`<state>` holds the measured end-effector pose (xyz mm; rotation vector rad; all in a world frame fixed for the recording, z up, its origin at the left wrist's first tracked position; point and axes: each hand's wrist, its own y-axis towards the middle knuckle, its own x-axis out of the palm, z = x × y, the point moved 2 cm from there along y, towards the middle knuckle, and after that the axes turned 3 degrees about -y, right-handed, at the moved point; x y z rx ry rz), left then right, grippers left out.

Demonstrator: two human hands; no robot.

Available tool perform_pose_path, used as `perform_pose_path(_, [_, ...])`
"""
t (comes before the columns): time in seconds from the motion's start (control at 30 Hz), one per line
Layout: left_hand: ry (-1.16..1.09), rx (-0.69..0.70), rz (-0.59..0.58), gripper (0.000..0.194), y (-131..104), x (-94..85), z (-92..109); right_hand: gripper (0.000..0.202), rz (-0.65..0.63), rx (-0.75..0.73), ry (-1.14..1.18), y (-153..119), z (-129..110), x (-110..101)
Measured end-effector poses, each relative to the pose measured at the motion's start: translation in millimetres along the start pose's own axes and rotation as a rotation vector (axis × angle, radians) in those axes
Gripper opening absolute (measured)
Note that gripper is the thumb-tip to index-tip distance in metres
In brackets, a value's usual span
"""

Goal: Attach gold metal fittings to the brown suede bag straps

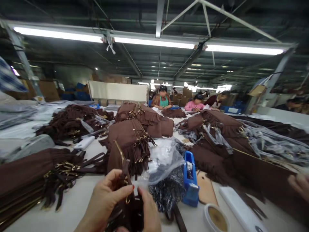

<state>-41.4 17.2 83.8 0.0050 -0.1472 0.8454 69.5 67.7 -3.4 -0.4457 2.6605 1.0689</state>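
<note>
Both hands, the left hand (106, 196) and right hand (149, 211), are clenching their grip on a dark brown fringed suede bag (129, 206) beside the blue tape dispenser (190, 180) on the white table (72, 206).

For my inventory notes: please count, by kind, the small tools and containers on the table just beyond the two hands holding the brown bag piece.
Blue tape dispenser: 1
Round open tin: 1
White flat box: 1
Clear plastic bag: 1
Total: 4
The left hand and right hand grip a brown bag piece.
</note>
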Motion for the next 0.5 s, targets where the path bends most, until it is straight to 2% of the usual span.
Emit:
perform_pose_path(0.13, [0.081,0.024,-0.113,0.028,-8.0,6.7,-14.5,0.040,0.050,0.054,0.142,8.8,-7.4,3.0])
perform_pose_path(0.2, [0.172,0.075,-0.180,0.026,-9.2,4.2,-13.7,0.027,-0.020,0.069,0.291,12.8,-5.8,-3.1])
perform_pose_path(0.27, [0.348,0.218,-0.217,0.023,-9.1,0.3,-6.7,0.018,-0.115,0.115,0.393,16.2,-2.1,-11.0])
perform_pose_path(0.4, [0.697,0.583,-0.326,0.028,-3.1,-5.1,12.3,0.027,-0.175,0.141,0.385,11.1,3.8,-14.9])
perform_pose_path(0.5, [0.781,0.608,-0.465,0.039,6.1,-9.4,11.3,0.039,-0.068,0.104,0.342,-1.3,-0.8,-7.3])
